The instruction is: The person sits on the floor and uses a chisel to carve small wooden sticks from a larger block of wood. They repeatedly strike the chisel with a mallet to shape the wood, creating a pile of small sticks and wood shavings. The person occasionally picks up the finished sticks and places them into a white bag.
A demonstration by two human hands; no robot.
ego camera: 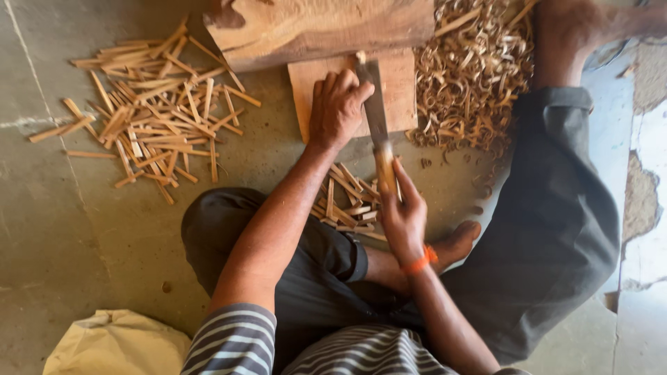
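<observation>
Bare concrete floor, grey and scuffed, fills the view; we sit on it cross-legged, dark trousers and striped shirt at six o'clock.

Flat wooden board lies on the floor at twelve o'clock, its far edge tucked under a heavy log. Our left hand rests on the board, arm stretched forward from seven o'clock, wrist straight, knuckles up. Its fingers curl closed at the tip of the blade; what they pinch there is too small to make out.

Our right hand sits nearer the body, forearm rising from five o'clock, an orange band on the wrist. It is closed around the wooden handle of a knife, forefinger laid along the handle. The broad blade points away to twelve o'clock and lies across the near edge of the board, just beside the left hand's fingers.

Small heap of cut wooden sticks lies on the floor between the two forearms. A larger scatter of sticks spreads at ten o'clock. Curled wood shavings pile at one o'clock, touching the board's right edge. Pale cloth sack at seven o'clock.
</observation>
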